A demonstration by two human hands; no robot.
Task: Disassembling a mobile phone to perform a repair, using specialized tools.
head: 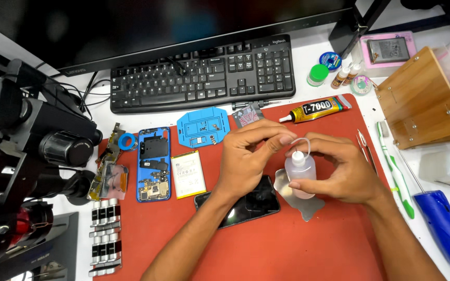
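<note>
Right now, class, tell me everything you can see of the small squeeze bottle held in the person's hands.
The small squeeze bottle looks like translucent, whitish soft plastic, with a rounded body, a white neck and a narrow tip from which a thin tether loops up. It stands roughly upright above the red mat. The right hand wraps its body from the right side; the left hand has its fingertips at the top, by the tip. A thin metal pry plate lies just beneath it. Its fill level cannot be made out.
</note>
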